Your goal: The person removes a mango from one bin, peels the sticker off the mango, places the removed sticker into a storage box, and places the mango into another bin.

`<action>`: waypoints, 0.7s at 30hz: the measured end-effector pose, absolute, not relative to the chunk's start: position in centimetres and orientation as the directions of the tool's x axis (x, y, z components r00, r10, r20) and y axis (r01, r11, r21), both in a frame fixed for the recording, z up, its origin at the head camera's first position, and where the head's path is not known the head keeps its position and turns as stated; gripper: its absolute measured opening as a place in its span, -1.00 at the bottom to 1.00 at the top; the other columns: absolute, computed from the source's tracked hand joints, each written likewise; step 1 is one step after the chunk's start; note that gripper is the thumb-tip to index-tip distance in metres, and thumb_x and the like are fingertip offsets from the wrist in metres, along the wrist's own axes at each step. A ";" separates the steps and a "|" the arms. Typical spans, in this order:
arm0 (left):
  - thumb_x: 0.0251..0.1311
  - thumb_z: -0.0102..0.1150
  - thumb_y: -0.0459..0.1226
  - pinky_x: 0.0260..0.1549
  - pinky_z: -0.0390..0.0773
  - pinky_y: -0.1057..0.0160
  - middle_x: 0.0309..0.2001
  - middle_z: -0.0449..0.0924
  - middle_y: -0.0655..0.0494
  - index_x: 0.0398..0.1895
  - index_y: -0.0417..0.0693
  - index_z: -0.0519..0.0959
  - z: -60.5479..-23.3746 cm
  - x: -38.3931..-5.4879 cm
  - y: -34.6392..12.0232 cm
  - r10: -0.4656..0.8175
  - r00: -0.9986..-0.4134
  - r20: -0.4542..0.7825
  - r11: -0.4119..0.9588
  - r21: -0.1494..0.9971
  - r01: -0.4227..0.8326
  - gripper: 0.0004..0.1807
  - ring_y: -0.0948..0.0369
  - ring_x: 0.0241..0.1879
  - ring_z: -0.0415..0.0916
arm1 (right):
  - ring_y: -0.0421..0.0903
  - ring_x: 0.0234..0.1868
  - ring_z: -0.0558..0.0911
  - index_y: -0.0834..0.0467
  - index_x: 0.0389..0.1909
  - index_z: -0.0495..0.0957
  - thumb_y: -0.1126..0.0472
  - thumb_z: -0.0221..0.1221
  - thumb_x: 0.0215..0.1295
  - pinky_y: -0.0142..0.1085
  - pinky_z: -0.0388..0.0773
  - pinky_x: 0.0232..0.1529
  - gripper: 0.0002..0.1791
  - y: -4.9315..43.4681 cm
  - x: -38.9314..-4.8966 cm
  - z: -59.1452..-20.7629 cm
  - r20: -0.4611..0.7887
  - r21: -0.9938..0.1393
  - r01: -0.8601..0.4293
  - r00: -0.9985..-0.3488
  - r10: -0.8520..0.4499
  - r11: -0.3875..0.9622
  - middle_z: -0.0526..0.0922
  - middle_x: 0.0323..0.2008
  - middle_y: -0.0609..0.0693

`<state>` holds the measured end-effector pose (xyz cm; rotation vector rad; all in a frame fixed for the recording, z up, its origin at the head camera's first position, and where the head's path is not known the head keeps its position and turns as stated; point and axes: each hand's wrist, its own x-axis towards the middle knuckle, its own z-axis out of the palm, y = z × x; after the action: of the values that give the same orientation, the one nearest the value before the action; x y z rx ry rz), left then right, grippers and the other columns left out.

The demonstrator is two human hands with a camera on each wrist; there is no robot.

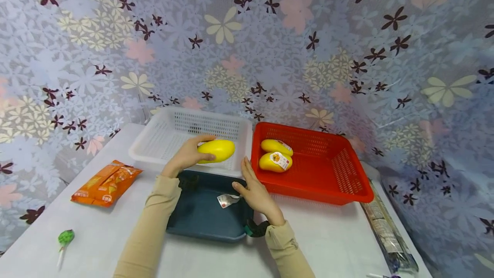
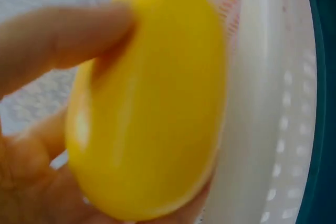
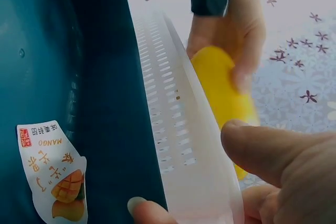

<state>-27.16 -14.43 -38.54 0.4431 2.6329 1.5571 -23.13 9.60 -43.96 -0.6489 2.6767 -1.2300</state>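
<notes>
My left hand (image 1: 191, 154) grips a smooth yellow mango (image 1: 221, 150) above the front right part of the white basket (image 1: 150, 140). In the left wrist view, thumb and fingers wrap around the mango (image 2: 152, 98). My right hand (image 1: 256, 194) reaches over the right side of the dark tray (image 1: 204, 233), fingers extended toward the corner where tray and baskets meet; it holds nothing visible. Beside it, in the tray, lies a white label (image 3: 55, 177) with a printed mango picture and the word MANGO. Two yellow mangoes (image 1: 266, 164) with stickers sit in the red basket (image 1: 312, 190).
Left of the tray lies an orange snack bag (image 1: 106, 183), with a green lollipop (image 1: 65, 238) in front of it. A long clear-wrapped package (image 1: 386, 231) lies along the right table edge. A flowered cloth (image 1: 239, 55) hangs behind the baskets.
</notes>
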 end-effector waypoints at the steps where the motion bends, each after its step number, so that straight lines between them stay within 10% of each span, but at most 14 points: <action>1: 0.14 0.27 -0.32 0.13 0.47 -0.07 0.37 0.29 -0.24 0.37 -0.18 0.32 -38.6 -27.8 -14.5 0.309 -0.948 0.071 0.472 0.854 0.218 -0.31 -0.18 0.25 0.35 | 0.02 -0.35 0.70 0.10 0.54 -0.18 -0.01 0.06 0.42 -0.04 0.55 0.07 -0.15 9.6 -23.2 -44.0 0.063 -0.749 -0.328 -0.900 -0.431 0.576 -0.28 0.58 0.03; 11: 0.09 0.16 -0.51 -0.19 0.48 0.27 0.35 0.29 -0.26 0.34 -0.17 0.37 -39.4 -30.3 -13.9 0.446 -0.870 -0.212 0.569 0.817 0.093 -0.34 -0.02 -0.01 0.40 | 0.02 -0.35 0.65 0.10 0.55 -0.17 -0.01 0.05 0.42 -0.35 0.58 -0.16 -0.16 9.5 -22.9 -43.8 0.046 -0.759 -0.319 -0.896 -0.443 0.568 -0.26 0.58 0.02; 21: 0.22 0.01 -0.36 0.41 0.12 -0.15 0.44 0.19 -0.23 0.40 -0.12 0.31 -40.8 -31.0 -12.0 0.420 -0.846 -0.330 0.770 0.622 0.140 -0.39 -0.17 0.45 0.08 | -0.14 -0.40 0.56 0.06 0.54 -0.14 -0.01 0.07 0.40 -0.42 0.54 -0.24 -0.16 9.7 -22.8 -43.8 0.062 -0.746 -0.336 -0.894 -0.443 0.575 -0.22 0.58 0.03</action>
<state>-31.03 -12.02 -40.79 0.4214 2.5065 0.8309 -22.80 9.75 -43.76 -0.6640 2.6693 -1.2224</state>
